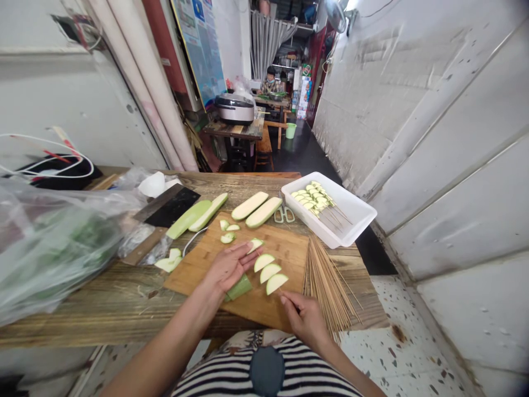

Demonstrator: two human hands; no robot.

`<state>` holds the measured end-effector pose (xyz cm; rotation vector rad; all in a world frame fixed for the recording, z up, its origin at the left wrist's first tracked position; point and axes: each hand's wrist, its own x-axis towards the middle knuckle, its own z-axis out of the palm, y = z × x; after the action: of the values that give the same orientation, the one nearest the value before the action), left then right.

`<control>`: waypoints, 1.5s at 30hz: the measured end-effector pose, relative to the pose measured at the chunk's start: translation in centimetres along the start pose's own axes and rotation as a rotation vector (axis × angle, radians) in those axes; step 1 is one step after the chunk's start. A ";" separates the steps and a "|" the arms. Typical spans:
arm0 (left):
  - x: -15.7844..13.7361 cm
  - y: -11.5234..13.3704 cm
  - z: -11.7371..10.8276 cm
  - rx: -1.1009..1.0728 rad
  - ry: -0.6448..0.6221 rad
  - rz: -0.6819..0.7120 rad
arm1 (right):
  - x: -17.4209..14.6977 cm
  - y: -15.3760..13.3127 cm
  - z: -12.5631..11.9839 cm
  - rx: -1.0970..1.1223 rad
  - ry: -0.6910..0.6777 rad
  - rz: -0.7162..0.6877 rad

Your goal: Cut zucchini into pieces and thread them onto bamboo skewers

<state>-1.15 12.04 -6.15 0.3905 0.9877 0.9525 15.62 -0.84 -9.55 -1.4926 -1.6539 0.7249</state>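
My right hand (305,317) pinches the lower end of a thin bamboo skewer, which carries three half-round zucchini slices (270,273) above the wooden cutting board (198,264). Between the fingertips of my left hand (231,267) is another zucchini slice (256,243), close to the upper end of the skewer. The skewer's tip cannot be made out. Under my left palm lies a green piece of zucchini (239,288), partly hidden. A few small cut pieces (227,237) rest on the board's far left part.
Halved zucchini (250,205) lie behind the board, beside green-handled scissors (284,214). A white tray (357,212) holds filled skewers (316,197); loose bamboo skewers (328,281) fan out below it. To the left are a cleaver (171,205) and a plastic bag (61,242). A person (270,82) sits far back.
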 end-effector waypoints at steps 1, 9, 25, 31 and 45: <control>0.0 0.0 0.0 0.007 -0.001 0.004 | 0.0 0.0 0.0 -0.009 -0.002 -0.001; 0.1 -0.2 0.0 0.055 -0.018 -0.001 | -0.1 -0.3 -0.1 -0.066 -0.024 -0.009; 0.1 -1.2 0.8 0.024 -0.060 0.011 | -0.2 -0.8 -0.1 -0.051 -0.017 0.015; 0.0 -2.3 1.9 -0.163 -0.135 0.144 | 0.1 -1.0 0.2 0.023 0.010 0.024; -1.6 -2.5 2.6 -0.368 -0.233 -0.003 | -0.2 -1.0 0.8 0.168 0.055 0.038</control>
<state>1.98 9.71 -5.57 0.1842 0.5856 1.0368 14.39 -1.12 -9.25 -1.4153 -1.4887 0.8163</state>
